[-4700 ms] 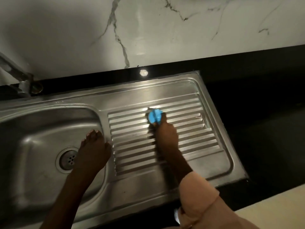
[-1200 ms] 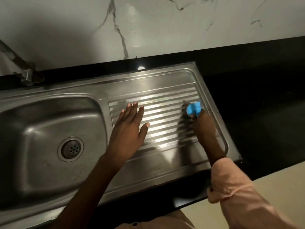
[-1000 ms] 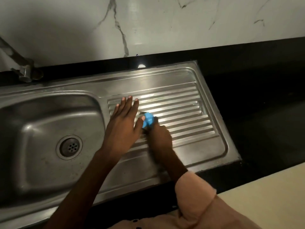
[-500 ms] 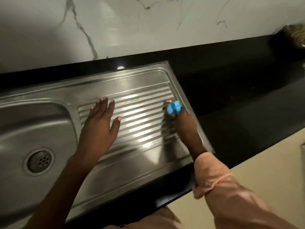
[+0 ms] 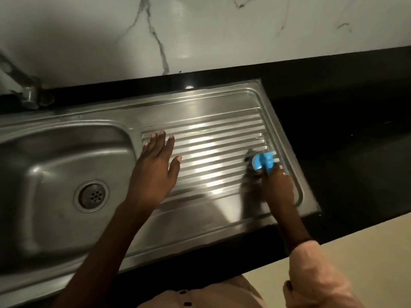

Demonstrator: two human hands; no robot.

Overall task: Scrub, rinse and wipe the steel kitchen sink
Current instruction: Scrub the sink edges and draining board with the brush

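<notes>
While the left hand (image 5: 153, 174) stays flat, fingers straight, on the ribbed steel drainboard (image 5: 213, 138) just right of the sink basin (image 5: 55, 174), the right hand (image 5: 278, 190) has swept the blue scrubber (image 5: 262, 161), fingers curled round it, from beside the left hand back out to the drainboard's far right edge. Scrubbing is probably still underway; rinsing and wiping remain. The basin is smooth, rounded, dull steel with a round perforated drain (image 5: 91, 196).
</notes>
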